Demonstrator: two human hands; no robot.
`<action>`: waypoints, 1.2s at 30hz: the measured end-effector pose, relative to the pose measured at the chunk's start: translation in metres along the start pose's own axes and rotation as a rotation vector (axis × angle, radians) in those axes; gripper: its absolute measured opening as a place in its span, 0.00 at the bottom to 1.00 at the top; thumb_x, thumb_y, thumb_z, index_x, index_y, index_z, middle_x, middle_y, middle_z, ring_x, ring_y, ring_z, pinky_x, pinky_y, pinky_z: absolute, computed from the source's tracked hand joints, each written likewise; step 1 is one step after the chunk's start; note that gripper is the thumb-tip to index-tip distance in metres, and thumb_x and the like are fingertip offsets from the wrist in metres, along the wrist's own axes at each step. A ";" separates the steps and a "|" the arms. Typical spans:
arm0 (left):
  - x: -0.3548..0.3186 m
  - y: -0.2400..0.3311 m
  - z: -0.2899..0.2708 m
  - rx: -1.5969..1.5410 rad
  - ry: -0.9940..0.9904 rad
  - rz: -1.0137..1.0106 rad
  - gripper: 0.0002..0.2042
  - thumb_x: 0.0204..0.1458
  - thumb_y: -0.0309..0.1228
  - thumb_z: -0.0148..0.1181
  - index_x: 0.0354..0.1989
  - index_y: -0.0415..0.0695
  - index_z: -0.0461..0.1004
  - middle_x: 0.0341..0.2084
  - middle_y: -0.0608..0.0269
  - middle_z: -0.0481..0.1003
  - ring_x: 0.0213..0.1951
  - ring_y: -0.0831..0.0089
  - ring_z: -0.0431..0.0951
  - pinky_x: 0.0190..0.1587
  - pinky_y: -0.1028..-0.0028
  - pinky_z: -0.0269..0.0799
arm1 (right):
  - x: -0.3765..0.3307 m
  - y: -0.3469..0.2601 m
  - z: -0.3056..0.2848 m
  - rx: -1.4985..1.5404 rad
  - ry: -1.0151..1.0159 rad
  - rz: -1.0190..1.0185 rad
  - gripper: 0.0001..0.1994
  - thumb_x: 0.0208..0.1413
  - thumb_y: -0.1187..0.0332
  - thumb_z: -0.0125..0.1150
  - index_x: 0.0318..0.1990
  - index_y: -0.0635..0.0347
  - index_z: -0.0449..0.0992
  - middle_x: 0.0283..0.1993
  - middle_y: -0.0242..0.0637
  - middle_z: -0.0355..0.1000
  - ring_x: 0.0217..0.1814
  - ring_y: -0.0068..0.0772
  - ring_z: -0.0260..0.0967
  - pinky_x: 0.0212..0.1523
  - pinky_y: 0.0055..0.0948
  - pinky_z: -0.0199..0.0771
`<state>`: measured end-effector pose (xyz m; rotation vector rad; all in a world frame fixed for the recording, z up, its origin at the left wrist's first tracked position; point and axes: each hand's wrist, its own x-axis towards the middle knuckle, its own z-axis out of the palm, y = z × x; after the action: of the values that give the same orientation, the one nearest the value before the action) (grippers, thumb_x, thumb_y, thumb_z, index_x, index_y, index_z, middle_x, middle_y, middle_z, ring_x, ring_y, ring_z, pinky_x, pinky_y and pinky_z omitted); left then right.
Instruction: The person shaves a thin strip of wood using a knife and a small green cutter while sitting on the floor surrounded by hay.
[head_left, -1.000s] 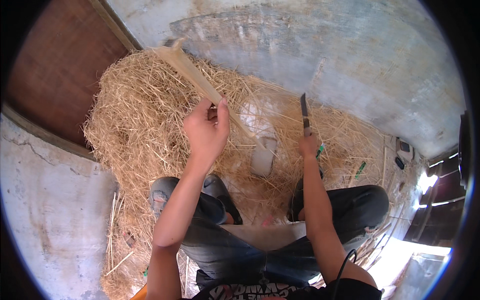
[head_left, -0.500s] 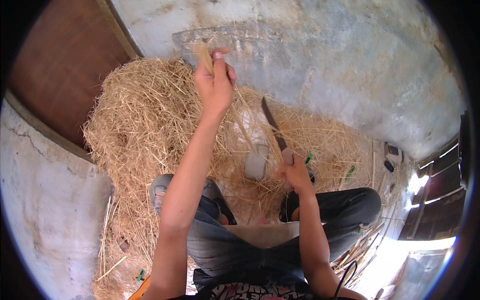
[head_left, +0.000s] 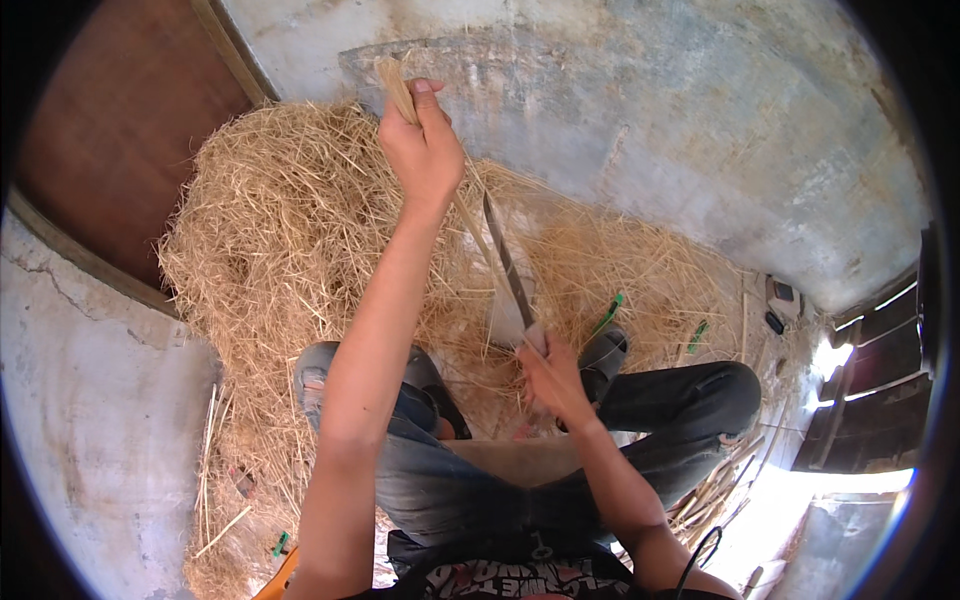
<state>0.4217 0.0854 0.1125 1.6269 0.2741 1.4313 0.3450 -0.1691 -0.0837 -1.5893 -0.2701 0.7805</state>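
My left hand (head_left: 423,150) is closed around a pale, flat strip (head_left: 399,92) that looks like split bamboo, raised toward the wall. The strip's upper end sticks out above the fist, and its thin length slants down toward my right hand. In my right hand (head_left: 553,378) is a long, dark-bladed knife (head_left: 510,270), gripped by its handle with the tip pointing up and away. The blade lies alongside the lower part of the strip; whether they touch I cannot tell. Below the blade a grey block (head_left: 503,317) is partly hidden.
A big heap of straw-like shavings (head_left: 290,220) fills the left, against a brown panel (head_left: 115,150). Green-handled tools (head_left: 608,314) lie in the shavings to the right. Small dark objects (head_left: 777,322) sit by the concrete wall (head_left: 700,130). My knees are bent on both sides.
My right hand has moved left and nearer my body, bringing the knife from beside the strip to along it. My left hand has risen slightly, still holding the strip.
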 end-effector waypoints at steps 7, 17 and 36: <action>-0.005 0.000 0.005 0.057 0.033 0.045 0.11 0.67 0.30 0.48 0.40 0.38 0.76 0.15 0.69 0.68 0.18 0.80 0.66 0.22 0.73 0.60 | -0.018 -0.140 -0.012 0.197 0.324 -0.555 0.11 0.71 0.63 0.50 0.40 0.61 0.65 0.18 0.28 0.61 0.17 0.19 0.62 0.18 0.22 0.61; -0.003 0.010 0.022 0.181 0.009 0.092 0.11 0.67 0.31 0.49 0.40 0.38 0.76 0.16 0.70 0.67 0.18 0.81 0.66 0.23 0.73 0.60 | -0.015 0.060 -0.018 0.024 -0.007 0.232 0.14 0.69 0.59 0.55 0.39 0.63 0.69 0.24 0.33 0.67 0.19 0.23 0.66 0.18 0.29 0.66; -0.006 0.006 0.015 0.084 -0.026 0.056 0.13 0.69 0.33 0.47 0.43 0.37 0.75 0.14 0.72 0.67 0.17 0.84 0.65 0.20 0.76 0.58 | -0.019 -0.008 -0.012 0.056 0.055 0.100 0.17 0.69 0.54 0.55 0.42 0.62 0.70 0.21 0.29 0.66 0.15 0.22 0.63 0.16 0.26 0.64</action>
<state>0.4308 0.0707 0.1150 1.7318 0.2786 1.4573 0.3401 -0.1882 -0.0704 -1.5785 -0.1288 0.8135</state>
